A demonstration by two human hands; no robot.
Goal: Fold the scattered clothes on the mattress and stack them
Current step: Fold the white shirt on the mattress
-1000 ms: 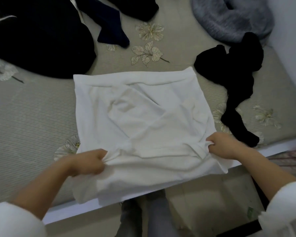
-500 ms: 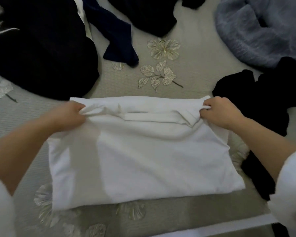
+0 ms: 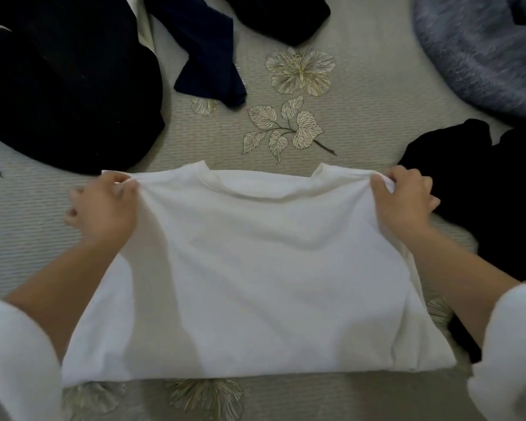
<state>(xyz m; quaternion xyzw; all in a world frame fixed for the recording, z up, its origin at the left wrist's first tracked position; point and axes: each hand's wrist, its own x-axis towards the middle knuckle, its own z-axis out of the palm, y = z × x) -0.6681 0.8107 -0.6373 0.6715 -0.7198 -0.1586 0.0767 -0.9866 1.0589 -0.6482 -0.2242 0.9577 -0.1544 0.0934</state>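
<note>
Your white shirt (image 3: 271,268) lies folded at centre frame on the mattress (image 3: 362,129). Your left hand (image 3: 104,205) and right hand (image 3: 404,199) each pinch a corner of its collar edge. Release unevenly and the top layer may slide askew, or the right corner may catch the black garment (image 3: 483,214) just beside it.

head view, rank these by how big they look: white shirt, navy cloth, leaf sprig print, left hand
1. white shirt
2. navy cloth, though the top edge cuts it off
3. leaf sprig print and left hand look about alike; the hand is nearer the camera, so unranked
</note>
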